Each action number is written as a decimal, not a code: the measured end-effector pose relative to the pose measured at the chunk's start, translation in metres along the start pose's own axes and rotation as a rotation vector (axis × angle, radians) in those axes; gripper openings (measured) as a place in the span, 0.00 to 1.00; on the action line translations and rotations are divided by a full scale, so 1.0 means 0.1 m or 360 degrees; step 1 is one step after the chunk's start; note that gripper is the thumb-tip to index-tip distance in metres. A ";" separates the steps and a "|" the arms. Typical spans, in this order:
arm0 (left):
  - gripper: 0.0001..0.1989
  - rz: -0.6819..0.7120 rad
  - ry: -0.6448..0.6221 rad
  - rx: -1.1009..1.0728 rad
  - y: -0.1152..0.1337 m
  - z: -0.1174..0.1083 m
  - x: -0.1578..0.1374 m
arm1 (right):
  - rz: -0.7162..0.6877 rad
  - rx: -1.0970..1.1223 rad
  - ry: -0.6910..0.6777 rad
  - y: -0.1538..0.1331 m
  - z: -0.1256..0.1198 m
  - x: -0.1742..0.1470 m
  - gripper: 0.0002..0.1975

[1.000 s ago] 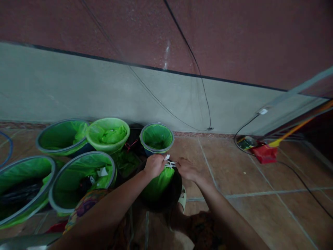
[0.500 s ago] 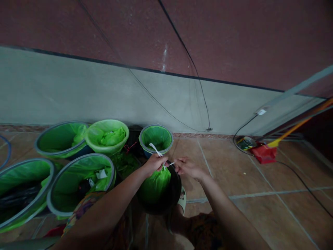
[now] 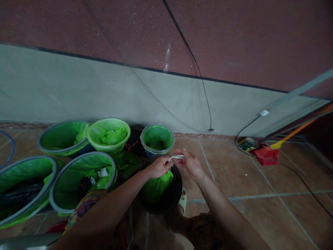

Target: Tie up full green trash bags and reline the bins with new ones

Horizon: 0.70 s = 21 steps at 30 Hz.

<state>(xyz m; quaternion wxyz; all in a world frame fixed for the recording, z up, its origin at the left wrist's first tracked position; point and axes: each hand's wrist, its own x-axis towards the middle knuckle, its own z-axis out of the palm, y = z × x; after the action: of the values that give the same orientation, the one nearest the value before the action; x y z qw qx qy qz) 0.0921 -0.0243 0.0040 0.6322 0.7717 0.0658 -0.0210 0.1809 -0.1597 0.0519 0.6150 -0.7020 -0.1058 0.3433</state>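
Note:
A green plastic bag (image 3: 157, 185), gathered at its top, sits in a dark round bin (image 3: 177, 180) in front of me. A white drawstring (image 3: 177, 157) comes from the bag's neck and stretches between my hands. My left hand (image 3: 160, 166) is closed around the string just above the bag's neck. On the other side, my right hand (image 3: 190, 163) pinches the string's far end, its fingers partly blurred. The bin's bottom and most of the bag's lower part are in shadow.
Several green-lined bins stand on the left, among them a light green bin (image 3: 109, 151) and a grey-rimmed bin (image 3: 114, 173). A smaller lined bin (image 3: 157, 126) is by the wall. At right are a red dustpan (image 3: 266, 156) and a black cable (image 3: 304, 184).
My right hand has come up and now grips the white string, which lies across between both hands. Its loose end stood up to the left of my left hand before.

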 end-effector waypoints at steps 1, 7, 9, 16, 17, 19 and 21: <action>0.12 -0.0006 0.0030 -0.0013 -0.01 0.01 0.00 | 0.0053 0.0068 0.0048 0.02 0.02 0.00 0.19; 0.11 0.0034 0.0124 -0.0027 -0.03 0.00 0.02 | 0.0136 -0.0174 -0.0423 0.27 0.14 0.03 0.12; 0.12 0.0031 0.0148 -0.0046 -0.01 -0.01 0.02 | 0.0027 -0.0256 -0.0505 0.32 0.15 0.04 0.12; 0.14 0.0028 0.0152 -0.0096 -0.01 -0.01 0.02 | -0.0258 -0.0338 -0.0586 0.26 0.17 0.05 0.20; 0.13 0.0027 0.0162 -0.0116 -0.02 -0.01 0.03 | -0.0245 -0.0283 -0.0599 0.26 0.18 0.05 0.21; 0.10 -0.0011 0.0243 -0.0134 -0.04 0.00 0.04 | -0.0231 -0.0186 -0.0574 0.26 0.19 0.04 0.20; 0.07 -0.0069 0.0340 -0.0116 -0.07 0.00 0.06 | -0.0217 -0.0128 -0.0523 0.29 0.19 0.04 0.19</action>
<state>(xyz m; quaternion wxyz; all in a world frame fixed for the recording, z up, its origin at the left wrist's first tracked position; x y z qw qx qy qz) 0.0969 -0.0228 -0.0034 0.6486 0.7444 0.1503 0.0503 0.1646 -0.1485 0.0232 0.5827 -0.6516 -0.2660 0.4064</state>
